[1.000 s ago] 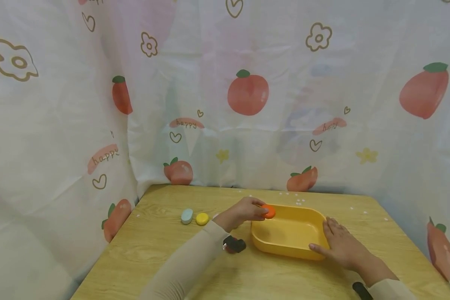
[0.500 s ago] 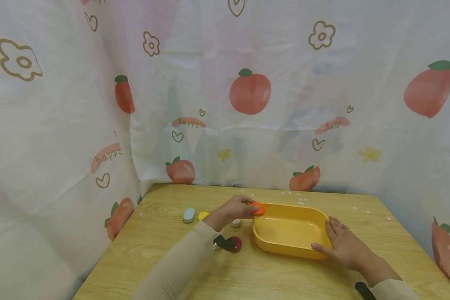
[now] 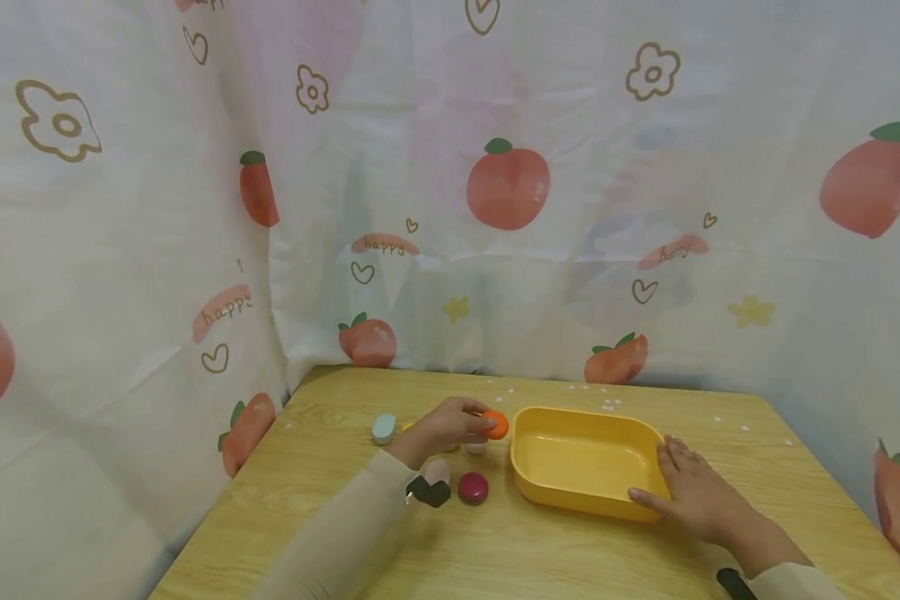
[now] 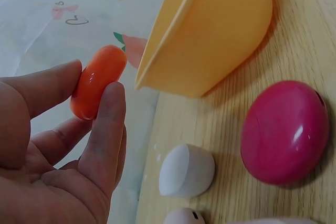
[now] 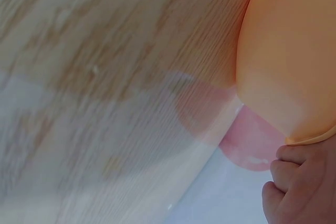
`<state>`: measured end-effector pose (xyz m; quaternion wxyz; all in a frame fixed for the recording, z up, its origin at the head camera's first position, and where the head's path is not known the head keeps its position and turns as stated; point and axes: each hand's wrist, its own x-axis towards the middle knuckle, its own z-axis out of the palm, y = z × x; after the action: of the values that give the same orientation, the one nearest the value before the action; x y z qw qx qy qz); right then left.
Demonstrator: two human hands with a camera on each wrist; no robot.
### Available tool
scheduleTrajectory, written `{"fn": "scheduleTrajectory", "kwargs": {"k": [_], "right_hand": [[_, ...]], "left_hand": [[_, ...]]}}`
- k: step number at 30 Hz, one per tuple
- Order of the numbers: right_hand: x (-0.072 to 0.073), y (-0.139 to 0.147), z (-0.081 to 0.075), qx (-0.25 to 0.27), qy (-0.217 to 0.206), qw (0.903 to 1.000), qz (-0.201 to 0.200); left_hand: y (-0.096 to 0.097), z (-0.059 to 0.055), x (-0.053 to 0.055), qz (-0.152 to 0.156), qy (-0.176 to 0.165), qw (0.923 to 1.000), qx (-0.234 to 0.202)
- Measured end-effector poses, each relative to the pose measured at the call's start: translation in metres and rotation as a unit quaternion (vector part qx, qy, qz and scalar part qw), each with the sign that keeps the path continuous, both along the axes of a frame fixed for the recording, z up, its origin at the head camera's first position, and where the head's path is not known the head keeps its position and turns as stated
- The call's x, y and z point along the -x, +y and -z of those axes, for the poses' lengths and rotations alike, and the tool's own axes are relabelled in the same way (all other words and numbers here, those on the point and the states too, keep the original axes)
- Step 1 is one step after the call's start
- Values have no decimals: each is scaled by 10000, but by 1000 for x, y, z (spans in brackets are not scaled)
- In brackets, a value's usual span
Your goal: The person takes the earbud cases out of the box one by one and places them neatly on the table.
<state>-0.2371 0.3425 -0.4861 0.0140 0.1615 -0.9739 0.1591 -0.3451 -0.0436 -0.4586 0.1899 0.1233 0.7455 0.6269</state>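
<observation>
My left hand (image 3: pixel 446 425) pinches an orange rounded disc (image 4: pixel 98 81) between thumb and fingers, raised just left of a yellow plastic basin (image 3: pixel 585 504). In the left wrist view the disc is apart from the basin's wall. My right hand (image 3: pixel 693 492) rests on the basin's right end, with straight fingers along the rim and the thumb stretched over its front corner. Below my left hand lie a glossy magenta oval (image 4: pixel 286 132), a white rounded piece (image 4: pixel 186 170) and a pale pink piece (image 3: pixel 437 472). No objects show inside the basin.
A pale green oval (image 3: pixel 384 429) lies at the left of the wooden table (image 3: pixel 540 554); a yellow piece (image 3: pixel 409 426) beside it is mostly hidden by my left hand. Small white specks dot the far side. A printed curtain (image 3: pixel 435 208) hangs behind and around the table.
My left hand has carried the orange disc left, from the basin's left rim to a spot beside it. The magenta oval has come out from behind my left wrist. My right hand stays put.
</observation>
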Motion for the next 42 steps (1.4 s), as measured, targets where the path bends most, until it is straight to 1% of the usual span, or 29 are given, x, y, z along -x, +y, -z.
{"fn": "scheduleTrajectory", "kwargs": {"k": [6,10,16,21,27,32,36,42], "right_hand": [[0,1,-2,-26,39,10000,6],[1,0,-3,-69,76,9999,-14],[2,-1,-1,-28,44,10000,-12],[1,-2,0,-22,101,9999,-34],[2,-3,0,-33,86,10000,-34],[2,-4,-1,-25,51,10000,-34],[1,-3,0,17,36,10000,-36],[0,0,2,0,62,10000,-30]], "left_hand": [[-15,2,-2,5,2,9998,198],[-26,3,-5,-13,50,9997,239],[-44,8,-9,50,104,9999,5],[-62,12,-12,-72,15,9999,-104],[-80,16,-16,-266,-26,9996,8],[-97,23,-17,-278,-129,9995,-78],[-107,27,-18,-274,-133,9995,-97],[-116,31,-24,-416,-160,9989,-166]]}}
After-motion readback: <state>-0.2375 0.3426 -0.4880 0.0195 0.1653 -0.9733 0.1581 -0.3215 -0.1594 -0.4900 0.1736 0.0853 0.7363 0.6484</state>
